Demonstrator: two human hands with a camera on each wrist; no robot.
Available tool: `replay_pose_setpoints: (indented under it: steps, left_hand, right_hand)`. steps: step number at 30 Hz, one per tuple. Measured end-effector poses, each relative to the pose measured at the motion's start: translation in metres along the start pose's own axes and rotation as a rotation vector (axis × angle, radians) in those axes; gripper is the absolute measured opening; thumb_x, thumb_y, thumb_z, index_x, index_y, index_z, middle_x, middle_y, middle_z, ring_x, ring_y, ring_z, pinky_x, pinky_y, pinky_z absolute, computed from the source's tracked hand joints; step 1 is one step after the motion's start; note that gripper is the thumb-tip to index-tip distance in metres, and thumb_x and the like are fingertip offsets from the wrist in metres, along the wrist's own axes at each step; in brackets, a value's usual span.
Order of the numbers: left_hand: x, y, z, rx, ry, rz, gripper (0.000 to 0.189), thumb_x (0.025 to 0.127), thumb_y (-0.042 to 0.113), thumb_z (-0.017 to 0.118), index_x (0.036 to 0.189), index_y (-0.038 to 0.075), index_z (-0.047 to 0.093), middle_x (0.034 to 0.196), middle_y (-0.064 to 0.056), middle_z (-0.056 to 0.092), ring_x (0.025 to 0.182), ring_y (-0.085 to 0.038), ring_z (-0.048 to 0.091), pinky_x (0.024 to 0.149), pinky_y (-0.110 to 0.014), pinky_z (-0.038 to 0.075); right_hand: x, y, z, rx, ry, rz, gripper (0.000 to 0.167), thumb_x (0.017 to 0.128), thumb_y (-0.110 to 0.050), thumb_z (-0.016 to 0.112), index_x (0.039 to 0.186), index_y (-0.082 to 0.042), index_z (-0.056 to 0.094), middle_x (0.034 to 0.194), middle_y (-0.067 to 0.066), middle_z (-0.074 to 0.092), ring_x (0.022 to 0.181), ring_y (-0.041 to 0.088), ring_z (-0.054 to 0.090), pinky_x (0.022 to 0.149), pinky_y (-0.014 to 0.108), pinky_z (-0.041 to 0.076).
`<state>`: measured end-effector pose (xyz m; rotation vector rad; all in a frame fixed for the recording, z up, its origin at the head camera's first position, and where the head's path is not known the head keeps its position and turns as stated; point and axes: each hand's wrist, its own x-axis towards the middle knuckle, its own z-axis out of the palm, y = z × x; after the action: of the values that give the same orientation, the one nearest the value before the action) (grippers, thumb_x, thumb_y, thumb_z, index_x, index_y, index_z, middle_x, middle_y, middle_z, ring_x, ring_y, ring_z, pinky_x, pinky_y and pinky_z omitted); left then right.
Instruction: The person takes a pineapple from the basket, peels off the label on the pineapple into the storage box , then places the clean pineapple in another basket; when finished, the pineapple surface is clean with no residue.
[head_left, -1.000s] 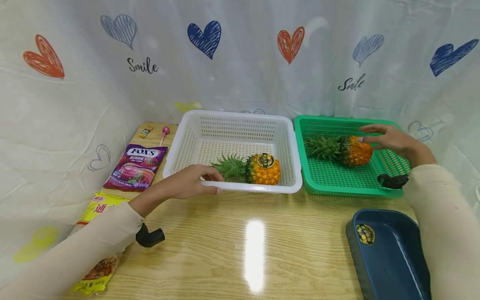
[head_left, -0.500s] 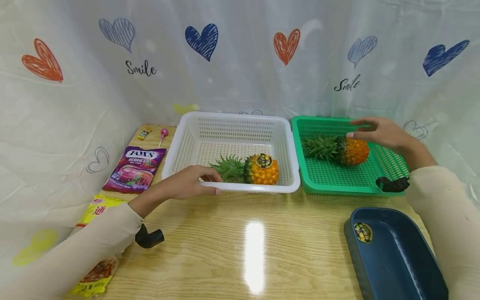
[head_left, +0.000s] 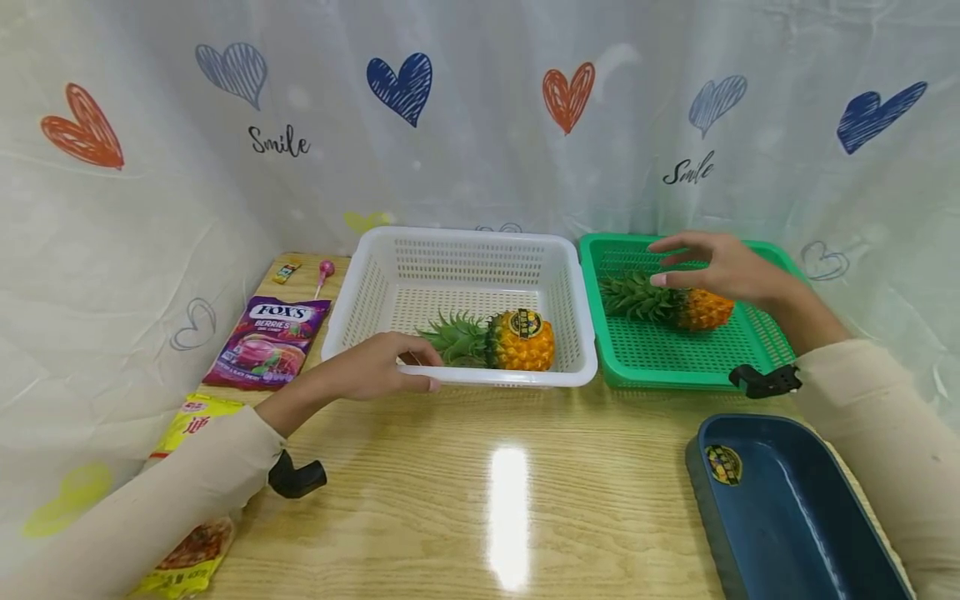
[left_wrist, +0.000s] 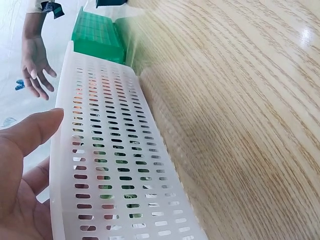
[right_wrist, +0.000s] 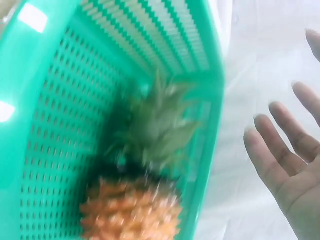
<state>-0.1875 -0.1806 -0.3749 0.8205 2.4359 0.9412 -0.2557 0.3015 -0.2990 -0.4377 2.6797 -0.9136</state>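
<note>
Behind a wood-grain worktop [head_left: 420, 500], a pale curtain [head_left: 480, 150] printed with hearts and the word "Smile" is hanging. Two baskets are standing side by side along its foot. Toward the near side of the white basket [head_left: 465, 234], a stickered pineapple [head_left: 521, 342] is lying on its side, leaves pointing left. The left hand [head_left: 382, 365] is holding that basket's near rim, its grip narrow, with fingers curling over the inside and the thumb staying outside; whether the fingertips are touching the leaves, I cannot tell. Inside the green basket [head_left: 645, 357], a second pineapple [head_left: 707, 312] is lying with its leaves also pointing left. Above it the right hand [head_left: 731, 268] is hovering, its grip wide, fingers spreading apart and holding nothing. Nearer the person, a dark blue tray [head_left: 780, 500] is sitting at the right. Over on the left, a purple FOX'S candy bag [head_left: 267, 343] is lying near a pink lollipop [head_left: 325, 271] and a small wrapped sweet [head_left: 287, 271], while the left sleeve [head_left: 187, 475] is partly covering a yellow packet [head_left: 198, 425].
</note>
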Motion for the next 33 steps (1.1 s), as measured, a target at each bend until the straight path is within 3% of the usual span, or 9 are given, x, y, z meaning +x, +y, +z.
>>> replay_pose_setpoints:
  steps: [14, 24, 29, 33]
  left_hand:
    - [-0.001, 0.003, 0.000, 0.011, 0.003, -0.014, 0.024, 0.095, 0.034, 0.071, 0.113, 0.018, 0.072, 0.108, 0.004, 0.070, 0.111, -0.023, 0.063, 0.099, -0.047, 0.050]
    - [-0.003, 0.002, -0.002, -0.008, 0.008, 0.008, 0.026, 0.096, 0.034, 0.069, 0.116, 0.017, 0.071, 0.110, 0.003, 0.070, 0.111, -0.022, 0.063, 0.099, -0.045, 0.050]
    - [-0.009, -0.003, -0.005, -0.040, 0.050, 0.017, 0.029, 0.099, 0.032, 0.065, 0.121, 0.013, 0.068, 0.114, -0.001, 0.069, 0.107, -0.020, 0.064, 0.095, -0.043, 0.053]
    - [-0.017, -0.007, -0.010, -0.058, 0.123, -0.001, 0.038, 0.100, 0.032, 0.064, 0.129, 0.008, 0.063, 0.125, -0.011, 0.065, 0.111, -0.025, 0.063, 0.095, -0.046, 0.054]
  right_hand:
    - [0.022, -0.058, 0.042, 0.083, -0.145, -0.169, 0.055, 0.092, -0.023, 0.075, 0.142, -0.013, 0.054, 0.148, 0.010, 0.050, 0.133, 0.035, 0.052, 0.101, 0.054, 0.051]
    - [0.050, -0.086, 0.071, 0.014, -0.290, -0.252, 0.057, 0.092, -0.027, 0.074, 0.143, -0.012, 0.054, 0.148, 0.011, 0.050, 0.133, 0.034, 0.052, 0.100, 0.051, 0.052]
    - [0.067, -0.095, 0.082, -0.020, -0.350, -0.242, 0.061, 0.092, -0.032, 0.074, 0.145, -0.012, 0.053, 0.151, 0.012, 0.048, 0.135, 0.034, 0.050, 0.105, 0.053, 0.047]
    - [0.078, -0.098, 0.087, -0.045, -0.365, -0.220, 0.063, 0.091, -0.037, 0.074, 0.145, -0.014, 0.052, 0.152, 0.011, 0.047, 0.136, 0.033, 0.049, 0.107, 0.054, 0.044]
